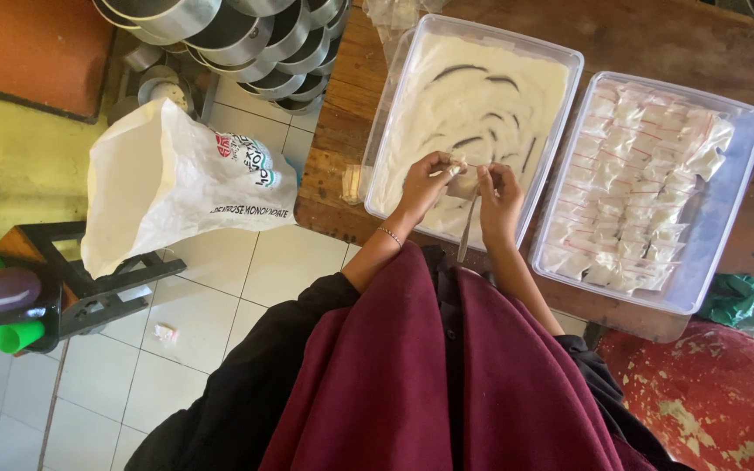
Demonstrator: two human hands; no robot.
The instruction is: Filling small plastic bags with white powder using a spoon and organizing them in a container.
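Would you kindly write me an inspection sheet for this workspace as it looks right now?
Surface: worn wooden table.
Job's things: small bag pinched by both hands; spoon hanging below; powder tray; tray of filled bags.
Clutter: white sack on a stand.
Grippers: left hand and right hand closed on the bag.
Cables: nothing seen.
Surroundings: stacked metal pans, tiled floor.

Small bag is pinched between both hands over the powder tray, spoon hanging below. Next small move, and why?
Probably press the small bag shut along its top. The left hand and right hand both pinch it over the tray of white powder, and the spoon hangs idle below the right hand, so scooping looks paused. After that it would likely go in the tray of filled bags on the right.
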